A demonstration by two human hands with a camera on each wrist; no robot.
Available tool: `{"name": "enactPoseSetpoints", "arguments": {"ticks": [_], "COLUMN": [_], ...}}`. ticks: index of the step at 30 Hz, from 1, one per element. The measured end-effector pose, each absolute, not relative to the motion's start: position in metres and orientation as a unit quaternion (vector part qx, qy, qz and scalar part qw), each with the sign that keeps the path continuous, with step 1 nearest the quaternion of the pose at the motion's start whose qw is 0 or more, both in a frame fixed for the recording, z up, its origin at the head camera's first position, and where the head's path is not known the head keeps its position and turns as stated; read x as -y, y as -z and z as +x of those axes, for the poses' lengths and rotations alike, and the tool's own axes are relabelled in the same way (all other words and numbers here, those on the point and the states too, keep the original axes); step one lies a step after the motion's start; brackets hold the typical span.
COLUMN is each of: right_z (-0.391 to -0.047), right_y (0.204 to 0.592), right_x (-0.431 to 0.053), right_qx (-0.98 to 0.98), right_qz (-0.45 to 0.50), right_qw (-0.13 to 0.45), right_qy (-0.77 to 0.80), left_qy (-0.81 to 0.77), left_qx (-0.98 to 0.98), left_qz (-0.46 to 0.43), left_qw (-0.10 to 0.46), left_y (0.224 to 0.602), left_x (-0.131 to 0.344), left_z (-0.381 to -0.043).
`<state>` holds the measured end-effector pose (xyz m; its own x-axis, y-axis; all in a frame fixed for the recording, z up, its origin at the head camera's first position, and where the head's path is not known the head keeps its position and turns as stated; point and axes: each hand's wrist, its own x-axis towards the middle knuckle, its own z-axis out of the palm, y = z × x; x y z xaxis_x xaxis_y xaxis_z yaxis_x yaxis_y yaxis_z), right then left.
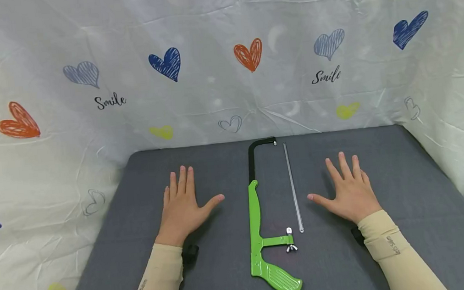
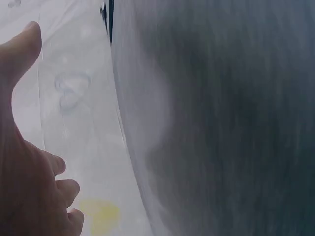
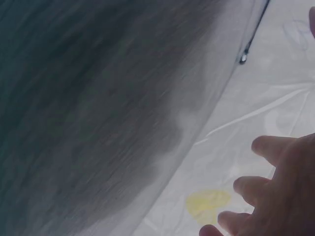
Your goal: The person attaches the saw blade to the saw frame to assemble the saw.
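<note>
A hacksaw frame with a bright green handle and a black upper arm lies on the grey table between my hands. A wing nut sits on its lower bracket. Just right of the frame, apart from it, lies a thin grey saw blade. My left hand, palm down with fingers straight and thumb out, is left of the frame and holds nothing. On the other side, my right hand is spread the same way, its thumb pointing toward the blade.
The grey table ends at the back against a pale curtain printed with hearts and the word Smile. The curtain also hangs along both sides. Dark wrist cameras sit under the beige sleeves.
</note>
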<state>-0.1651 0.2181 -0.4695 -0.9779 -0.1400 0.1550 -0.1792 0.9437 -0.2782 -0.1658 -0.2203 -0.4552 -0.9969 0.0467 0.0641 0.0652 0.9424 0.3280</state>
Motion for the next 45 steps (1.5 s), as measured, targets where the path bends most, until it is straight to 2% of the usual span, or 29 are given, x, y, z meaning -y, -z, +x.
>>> {"name": "enactPoseSetpoints", "arguments": {"ticks": [19,29,41,45], "right_z": [-0.159,-0.161,-0.161,-0.160], "right_y": [0.472,0.468,0.468,0.468], "right_x": [-0.163,-0.146,-0.137,-0.135], "right_qx": [0.976,0.975,0.970,0.972], "right_qz": [0.122,0.130,0.131,0.120], "right_qw": [0.029,0.003,0.036,0.031], "right_qy": [-0.177,-0.182,-0.203,-0.200], "left_qy": [0.215,0.259,0.255,0.254], "left_qx": [0.973,0.963,0.964,0.964], "left_qz": [-0.082,-0.074,-0.067,-0.067], "left_qw": [0.013,-0.004,-0.024,-0.029], "left_y": [0.461,0.458,0.461,0.462], "left_x": [0.154,0.109,0.090,0.089], "left_z": [-0.160,-0.159,-0.157,-0.156]}}
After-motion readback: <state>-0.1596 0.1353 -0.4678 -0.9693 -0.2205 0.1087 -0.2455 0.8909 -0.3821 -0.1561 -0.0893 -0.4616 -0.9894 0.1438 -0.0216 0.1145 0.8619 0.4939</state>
